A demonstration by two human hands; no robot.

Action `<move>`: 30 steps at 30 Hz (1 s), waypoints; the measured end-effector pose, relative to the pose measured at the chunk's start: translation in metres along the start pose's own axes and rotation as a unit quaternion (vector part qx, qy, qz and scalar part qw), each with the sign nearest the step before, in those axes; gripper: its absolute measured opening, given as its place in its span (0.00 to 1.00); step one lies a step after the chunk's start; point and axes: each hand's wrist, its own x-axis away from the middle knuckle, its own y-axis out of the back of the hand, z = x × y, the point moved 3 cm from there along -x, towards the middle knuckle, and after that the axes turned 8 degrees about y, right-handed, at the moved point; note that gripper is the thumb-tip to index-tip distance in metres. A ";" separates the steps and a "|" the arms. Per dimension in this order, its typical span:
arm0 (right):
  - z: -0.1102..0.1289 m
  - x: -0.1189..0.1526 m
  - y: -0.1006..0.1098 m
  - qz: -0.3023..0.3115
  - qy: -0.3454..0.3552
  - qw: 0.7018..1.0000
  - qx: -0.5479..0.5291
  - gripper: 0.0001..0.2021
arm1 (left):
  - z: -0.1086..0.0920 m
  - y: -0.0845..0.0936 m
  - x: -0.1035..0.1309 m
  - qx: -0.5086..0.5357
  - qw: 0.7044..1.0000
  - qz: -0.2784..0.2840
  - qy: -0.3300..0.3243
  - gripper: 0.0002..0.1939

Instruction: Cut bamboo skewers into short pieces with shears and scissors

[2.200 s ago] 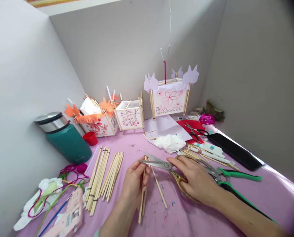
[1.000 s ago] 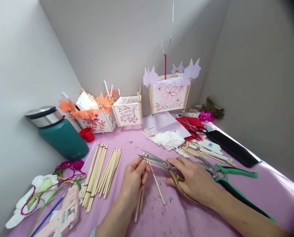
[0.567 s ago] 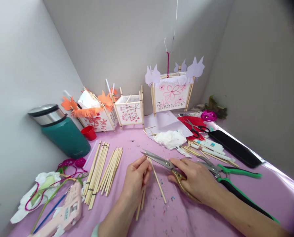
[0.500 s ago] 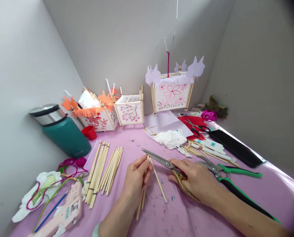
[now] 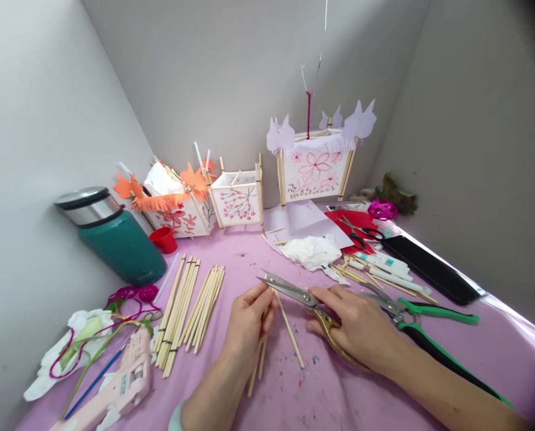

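My left hand [image 5: 250, 317] pinches thin wooden sticks [image 5: 261, 359], whose lower ends come out below the palm. Gold-handled scissors [image 5: 328, 328] are held in my right hand [image 5: 354, 320]. Their blades are slightly parted and point left, at the stick tips just above my left fingertips. One loose stick [image 5: 289, 329] lies slanting on the cloth between the hands. Left of my left hand are a bundle of short sticks [image 5: 204, 308] and longer sticks with black bands [image 5: 180, 314].
A teal bottle [image 5: 118, 242], red cup [image 5: 163, 240] and pink glue gun [image 5: 126, 380] are at left. Paper lanterns [image 5: 236, 205] stand behind, one hanging from a wire [image 5: 314, 173]. White tissue [image 5: 311, 252], green-handled pruners [image 5: 442, 312] and a black phone [image 5: 431, 268] are at right.
The scissor blades have parted slightly around the stick tips. Both hands keep nearly the same place, and the view has shifted a little.
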 end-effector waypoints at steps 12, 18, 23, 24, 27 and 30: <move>-0.002 -0.002 -0.003 -0.031 0.002 1.000 0.000 0.24 | -0.002 0.003 -0.002 -0.003 1.000 0.001 -0.025 0.13; 0.000 -0.002 0.000 -0.024 0.005 0.999 0.020 0.26 | 0.000 0.003 -0.001 -0.025 1.000 0.001 -0.014 0.15; 0.001 -0.001 -0.002 -0.026 -0.003 0.999 0.017 0.23 | -0.001 0.002 -0.001 -0.008 1.000 0.013 -0.018 0.13; 0.001 0.000 -0.003 -0.028 -0.004 1.000 0.013 0.22 | -0.001 0.002 -0.001 -0.004 1.000 0.015 -0.017 0.13; 0.000 0.001 -0.007 -0.034 -0.006 0.999 -0.001 0.18 | 0.001 0.003 -0.002 0.013 1.000 0.011 -0.012 0.12; -0.002 0.001 -0.010 -0.033 -0.008 0.999 -0.004 0.16 | 0.001 0.004 -0.003 0.027 1.000 0.003 -0.005 0.13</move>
